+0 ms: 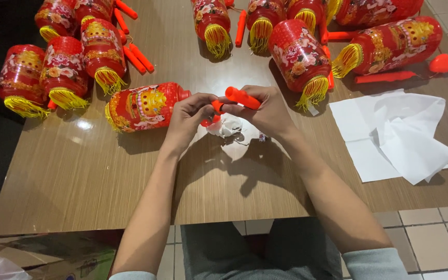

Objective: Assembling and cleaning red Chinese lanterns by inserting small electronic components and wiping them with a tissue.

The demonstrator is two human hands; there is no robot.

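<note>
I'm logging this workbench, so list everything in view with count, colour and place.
lanterns: about a dozen, red with yellow tassels, lying across the far half of the table.
orange sticks: several, loose among the lanterns.
orange handle: one, held at table centre.
white crumpled piece: one, under the hands.
white sheets: a small pile, right side of table.
table: one, wood-grain brown.
cardboard box: one, brown, floor at lower left.
left hand: fingers pinch a small orange part.
right hand: fingers grip the orange handle.
</note>
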